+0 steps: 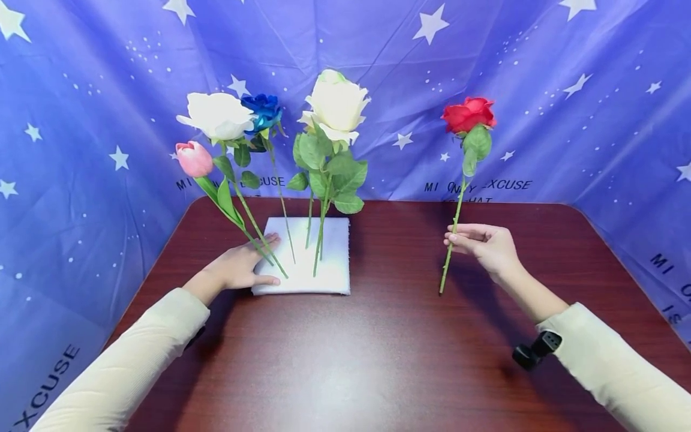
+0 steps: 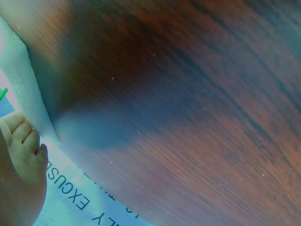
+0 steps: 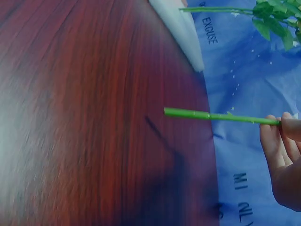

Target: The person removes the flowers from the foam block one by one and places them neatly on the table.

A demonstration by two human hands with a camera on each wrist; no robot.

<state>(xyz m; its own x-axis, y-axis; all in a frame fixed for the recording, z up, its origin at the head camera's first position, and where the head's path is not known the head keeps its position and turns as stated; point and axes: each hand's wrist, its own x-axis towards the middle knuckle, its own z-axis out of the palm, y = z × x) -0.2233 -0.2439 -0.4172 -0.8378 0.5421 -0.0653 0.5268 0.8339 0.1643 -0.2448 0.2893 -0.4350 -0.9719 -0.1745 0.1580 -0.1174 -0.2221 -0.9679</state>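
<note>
My right hand (image 1: 488,249) pinches the green stem of a red rose (image 1: 468,115) between thumb and fingers, held upright over the table's right half. The bare lower end of its stem (image 3: 211,116) points down at the wood in the right wrist view. My left hand (image 1: 240,264) rests with fingers spread on the left side of a white foam block (image 1: 333,285). Standing in that block are a pink tulip (image 1: 194,159), a white rose (image 1: 218,115), a blue rose (image 1: 263,111) and a cream rose (image 1: 336,107) above broad leaves.
The dark red wooden table (image 1: 345,360) has a glossy shine near its front. Behind it and at both sides hangs a blue curtain (image 1: 388,60) with white stars and lettering. A black wrist camera (image 1: 534,351) sits at the right cuff.
</note>
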